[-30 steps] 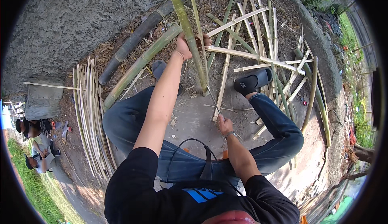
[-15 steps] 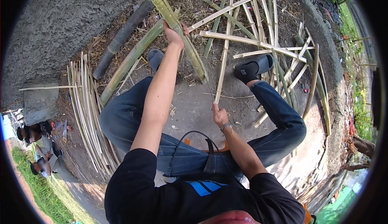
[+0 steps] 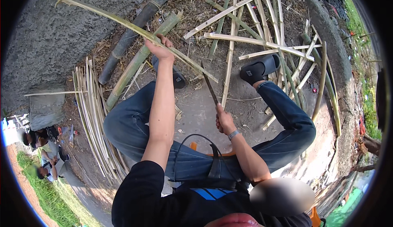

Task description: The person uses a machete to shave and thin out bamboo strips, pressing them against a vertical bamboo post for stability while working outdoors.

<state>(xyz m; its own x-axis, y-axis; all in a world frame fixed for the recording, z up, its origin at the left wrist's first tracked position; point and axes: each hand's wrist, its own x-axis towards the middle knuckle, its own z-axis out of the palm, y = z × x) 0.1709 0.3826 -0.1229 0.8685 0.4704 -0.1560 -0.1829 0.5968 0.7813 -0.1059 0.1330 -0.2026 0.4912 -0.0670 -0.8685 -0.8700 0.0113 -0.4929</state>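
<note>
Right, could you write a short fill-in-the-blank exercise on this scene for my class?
Of the left hand and the right hand, only the ____ one holds the knife.
The bamboo strip is in the ____ hand.
The shirt, with a blue print, is ____.
The bundle of thin strips lies to the person's ____.

Missing words: right; left; black; left.

Left hand [image 3: 160,50] grips a bamboo strip [image 3: 118,20] — right hand [image 3: 224,119], a knife [image 3: 211,85]
</note>
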